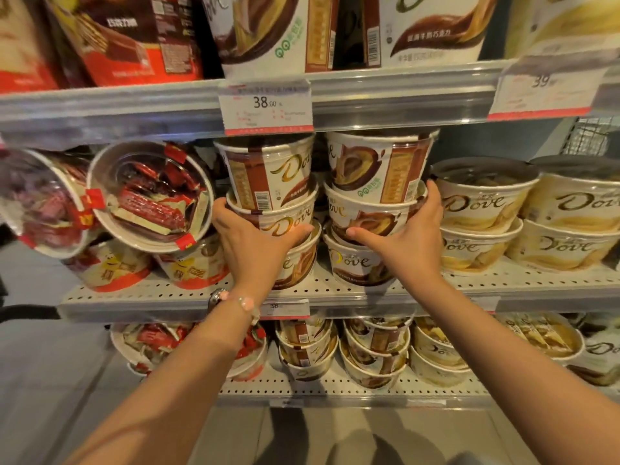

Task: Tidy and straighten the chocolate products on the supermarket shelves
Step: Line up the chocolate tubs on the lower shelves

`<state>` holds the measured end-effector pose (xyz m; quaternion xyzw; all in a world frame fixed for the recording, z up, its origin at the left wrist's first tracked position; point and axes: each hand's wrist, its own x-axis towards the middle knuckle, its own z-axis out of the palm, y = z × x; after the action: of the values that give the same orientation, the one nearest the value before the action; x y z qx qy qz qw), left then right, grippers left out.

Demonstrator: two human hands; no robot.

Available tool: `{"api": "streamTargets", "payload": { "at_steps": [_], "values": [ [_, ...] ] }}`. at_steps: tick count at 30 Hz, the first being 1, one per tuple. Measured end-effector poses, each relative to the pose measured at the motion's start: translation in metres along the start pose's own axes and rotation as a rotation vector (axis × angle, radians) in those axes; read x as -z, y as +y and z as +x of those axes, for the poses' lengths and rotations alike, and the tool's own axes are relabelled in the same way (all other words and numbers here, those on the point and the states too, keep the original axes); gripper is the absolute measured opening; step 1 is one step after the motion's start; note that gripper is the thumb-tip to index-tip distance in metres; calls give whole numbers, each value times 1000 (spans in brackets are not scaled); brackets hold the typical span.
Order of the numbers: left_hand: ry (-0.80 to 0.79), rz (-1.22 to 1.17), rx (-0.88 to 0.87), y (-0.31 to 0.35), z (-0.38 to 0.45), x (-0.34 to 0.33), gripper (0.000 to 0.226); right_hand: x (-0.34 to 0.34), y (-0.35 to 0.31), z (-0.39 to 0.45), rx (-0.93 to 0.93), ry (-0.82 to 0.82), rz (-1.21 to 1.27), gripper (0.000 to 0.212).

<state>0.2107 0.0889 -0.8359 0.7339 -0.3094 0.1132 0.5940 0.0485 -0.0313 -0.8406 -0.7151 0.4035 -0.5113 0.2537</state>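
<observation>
Head view: both bare arms reach forward to the middle shelf (335, 292). The left hand (250, 241) wraps around the left stack of Dove tubs (273, 199), thumb across the front of the middle tub and fingers curled round its left side. The right hand (407, 234) clasps the right stack of Dove tubs (375, 196), thumb on the front and fingers hooked round the right side. A beaded bracelet (246, 303) sits on the left wrist. Each stack is three brown-and-white tubs high. To the left, a clear-lidded tub (151, 196) lies tilted on its side, showing red-wrapped bars inside. To the right stand cream Dove tubs (479, 213). A price tag (266, 107) above reads 38.00.
</observation>
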Motion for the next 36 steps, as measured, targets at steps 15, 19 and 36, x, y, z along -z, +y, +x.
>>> {"api": "streamTargets", "payload": {
  "at_steps": [15,19,36],
  "values": [
    [-125,-125,33,-15,8,13,109,38,20,33,-107,-385,245,114],
    [-234,-159,64,-19,13,17,110,43,21,36,-104,-467,278,100],
    [27,44,116,-13,-11,-12,122,-12,5,-12,-98,49,102,135]
  ]
}}
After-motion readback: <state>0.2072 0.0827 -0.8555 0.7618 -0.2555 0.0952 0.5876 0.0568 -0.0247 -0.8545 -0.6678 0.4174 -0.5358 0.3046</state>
